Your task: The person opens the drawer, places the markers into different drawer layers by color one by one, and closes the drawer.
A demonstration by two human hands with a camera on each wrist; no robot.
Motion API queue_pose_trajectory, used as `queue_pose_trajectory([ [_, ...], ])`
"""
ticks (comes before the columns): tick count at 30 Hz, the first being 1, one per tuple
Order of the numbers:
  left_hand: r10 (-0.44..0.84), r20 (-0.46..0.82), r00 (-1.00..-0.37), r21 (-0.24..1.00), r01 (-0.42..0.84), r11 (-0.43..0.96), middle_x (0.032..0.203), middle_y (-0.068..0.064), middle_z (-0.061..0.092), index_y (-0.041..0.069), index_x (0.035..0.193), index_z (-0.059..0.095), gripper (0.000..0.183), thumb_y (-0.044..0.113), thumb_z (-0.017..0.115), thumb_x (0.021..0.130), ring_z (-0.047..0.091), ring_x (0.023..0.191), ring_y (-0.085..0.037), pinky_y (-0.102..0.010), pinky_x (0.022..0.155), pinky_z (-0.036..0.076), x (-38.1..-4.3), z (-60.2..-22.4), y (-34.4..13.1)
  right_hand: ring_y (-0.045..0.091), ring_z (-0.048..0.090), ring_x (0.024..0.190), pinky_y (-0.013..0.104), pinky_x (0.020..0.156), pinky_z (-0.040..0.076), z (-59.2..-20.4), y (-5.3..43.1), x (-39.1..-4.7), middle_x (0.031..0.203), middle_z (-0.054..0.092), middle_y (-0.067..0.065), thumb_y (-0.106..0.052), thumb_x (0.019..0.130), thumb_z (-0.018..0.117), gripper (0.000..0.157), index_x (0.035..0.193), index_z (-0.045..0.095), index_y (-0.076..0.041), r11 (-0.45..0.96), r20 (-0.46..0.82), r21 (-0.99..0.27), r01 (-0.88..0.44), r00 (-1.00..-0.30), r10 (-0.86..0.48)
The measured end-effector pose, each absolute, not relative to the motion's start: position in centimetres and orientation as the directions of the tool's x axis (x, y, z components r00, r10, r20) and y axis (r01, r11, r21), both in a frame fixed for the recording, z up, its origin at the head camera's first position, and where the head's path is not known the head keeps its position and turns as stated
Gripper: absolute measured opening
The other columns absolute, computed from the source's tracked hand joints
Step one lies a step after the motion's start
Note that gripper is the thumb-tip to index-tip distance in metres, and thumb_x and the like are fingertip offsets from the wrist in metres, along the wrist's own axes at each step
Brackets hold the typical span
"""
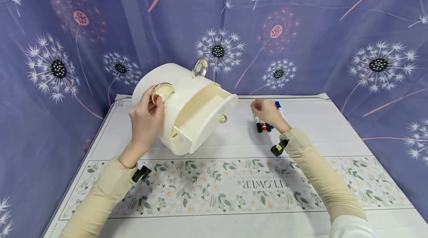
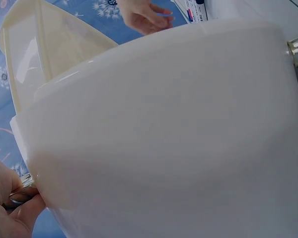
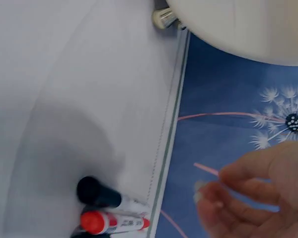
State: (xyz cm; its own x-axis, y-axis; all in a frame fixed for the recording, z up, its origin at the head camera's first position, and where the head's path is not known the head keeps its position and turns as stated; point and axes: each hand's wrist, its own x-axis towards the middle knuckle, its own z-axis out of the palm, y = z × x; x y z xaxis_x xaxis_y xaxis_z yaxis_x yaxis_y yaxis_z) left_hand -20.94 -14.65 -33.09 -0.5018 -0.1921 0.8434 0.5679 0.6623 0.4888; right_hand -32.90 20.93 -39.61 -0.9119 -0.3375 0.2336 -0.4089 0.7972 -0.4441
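A cream-white rounded storage box [image 1: 157, 78] is tilted, with its drawer [image 1: 200, 113] pulled out and a gold knob [image 1: 222, 118] on the drawer's front. Two shiny metal rings stick up from its body. My left hand [image 1: 147, 115] pinches the nearer ring [image 1: 164, 88] between thumb and fingers; the left wrist view shows this grip at the box's edge [image 2: 164, 124]. Over several markers [image 1: 263, 126] to the right hovers my right hand [image 1: 267, 111], its fingers loosely bent. Nothing shows between those fingers [image 3: 243, 176] in the right wrist view.
The markers, among them a black-capped one [image 3: 97, 192] and a red-capped one [image 3: 107, 222], lie together on the white table cover [image 1: 317, 126]. A floral strip [image 1: 207, 189] runs across its front. Behind and at the sides hangs a blue dandelion-print curtain [image 1: 250, 19].
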Motion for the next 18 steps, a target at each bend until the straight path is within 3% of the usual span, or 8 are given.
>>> queue_pose_trajectory([
  [6,-0.189,0.849,-0.494,0.478,0.565,0.672,0.088,-0.024,0.068,-0.003,0.114,0.059,0.031,0.000,0.052,0.084,0.068,0.073,-0.033,0.000,0.068,0.042,-21.0,-33.2,-14.6,0.015,0.048,0.054,0.028,0.053,0.040,-41.3,21.8,-33.2,0.074,0.060,0.014,0.000,0.076,0.048,0.026,0.096,0.064,0.006,0.841,0.149,-0.429,-0.330,-0.944,-0.295],
  [8,-0.186,0.851,-0.490,0.473,0.563,0.677,0.089,-0.024,0.068,-0.003,0.114,0.059,0.031,0.001,0.052,0.084,0.068,0.073,-0.033,-0.002,0.067,0.044,-21.0,-33.3,-14.6,0.013,0.043,0.052,0.026,0.051,0.036,-41.9,21.9,-33.4,0.065,0.052,0.008,0.001,0.075,0.046,0.018,0.084,0.061,0.003,0.872,0.092,-0.406,-0.273,-0.962,-0.258],
  [10,-0.183,0.853,-0.488,0.468,0.562,0.682,0.088,-0.024,0.067,-0.004,0.114,0.059,0.031,0.002,0.052,0.085,0.068,0.073,-0.032,-0.005,0.067,0.046,-21.0,-33.3,-14.6,0.012,0.035,0.047,0.024,0.047,0.030,-42.5,22.0,-33.6,0.056,0.039,0.002,0.002,0.075,0.043,0.012,0.067,0.051,0.000,0.890,0.050,-0.394,-0.231,-0.972,-0.230],
  [13,-0.180,0.855,-0.486,0.462,0.560,0.688,0.087,-0.024,0.067,-0.004,0.114,0.059,0.031,0.002,0.052,0.085,0.068,0.073,-0.032,-0.010,0.066,0.048,-21.0,-33.3,-14.6,0.010,0.031,0.044,0.023,0.044,0.025,-43.1,22.0,-33.7,0.050,0.026,-0.004,0.003,0.075,0.041,0.028,0.055,0.031,-0.013,0.914,0.010,-0.364,-0.181,-0.982,-0.191],
  [18,-0.178,0.858,-0.482,0.457,0.556,0.695,0.084,-0.023,0.067,-0.004,0.114,0.058,0.031,0.002,0.052,0.085,0.068,0.072,-0.032,-0.015,0.064,0.050,-21.0,-33.4,-14.7,0.011,0.037,0.043,0.024,0.041,0.027,-43.7,22.0,-33.6,0.045,0.033,-0.005,0.003,0.069,0.044,0.031,0.050,0.032,-0.017,0.934,0.012,-0.332,-0.128,-0.991,-0.132],
])
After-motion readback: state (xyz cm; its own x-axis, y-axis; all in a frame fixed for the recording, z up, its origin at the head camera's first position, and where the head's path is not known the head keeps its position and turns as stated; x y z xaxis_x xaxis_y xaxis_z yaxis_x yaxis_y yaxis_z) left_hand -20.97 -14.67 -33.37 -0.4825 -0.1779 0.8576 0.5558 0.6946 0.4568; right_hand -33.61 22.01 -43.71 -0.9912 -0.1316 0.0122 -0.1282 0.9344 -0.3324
